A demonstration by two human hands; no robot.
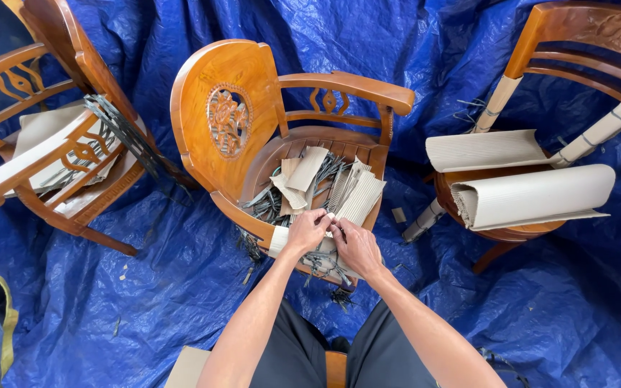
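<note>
A carved wooden armchair (pixel 233 108) lies tipped toward me on the blue tarp. Its seat holds strips of corrugated cardboard (pixel 357 197) and several dark plastic straps (pixel 267 205). My left hand (pixel 308 230) and my right hand (pixel 356 246) meet at the seat's front rail. Both are closed on a pale cardboard wrap (pixel 279 241) that covers that rail. Loose strap ends hang below my hands.
To the left stands another wooden chair (pixel 44 158), partly wrapped in cardboard with dark straps (pixel 127 136) across it. On the right a third chair (pixel 583 43) carries rolled corrugated sheets (pixel 533 195). Blue tarp (pixel 145 287) covers the floor. A cardboard piece (pixel 187 366) lies by my knee.
</note>
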